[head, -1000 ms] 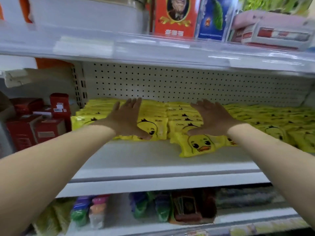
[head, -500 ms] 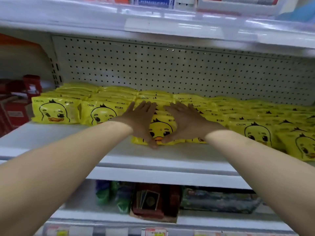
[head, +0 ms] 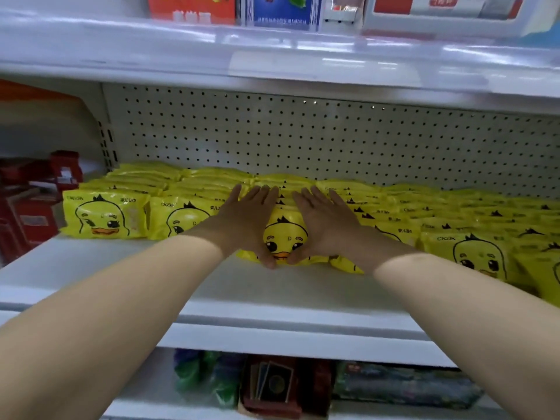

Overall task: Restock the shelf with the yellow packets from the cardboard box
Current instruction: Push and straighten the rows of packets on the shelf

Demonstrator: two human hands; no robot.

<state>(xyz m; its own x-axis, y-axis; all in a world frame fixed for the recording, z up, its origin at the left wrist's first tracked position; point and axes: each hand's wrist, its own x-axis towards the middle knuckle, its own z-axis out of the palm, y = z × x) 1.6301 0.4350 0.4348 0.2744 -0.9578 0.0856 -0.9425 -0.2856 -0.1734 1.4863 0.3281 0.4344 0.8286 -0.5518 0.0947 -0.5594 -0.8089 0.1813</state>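
Observation:
Rows of yellow duck-face packets [head: 106, 215] fill the white middle shelf [head: 272, 298] from left to right. At the centre, one yellow packet [head: 283, 234] stands at the front of its row. My left hand [head: 247, 221] lies flat against its left side and my right hand [head: 325, 224] flat against its right side, fingers straight and pointing to the pegboard, thumbs meeting under the duck's beak. Another packet [head: 345, 263] pokes out under my right wrist. The cardboard box is out of view.
A perforated back panel [head: 303, 137] closes the shelf behind. The upper shelf [head: 272, 56] with red and blue boxes overhangs close above. Red boxes [head: 36, 207] stand in the bay to the left. The lower shelf [head: 272, 386] holds dark and green packs.
My hands, apart on two packets a second ago, have come together around one centre packet and pushed it back toward its row. The view has shifted left and nearer.

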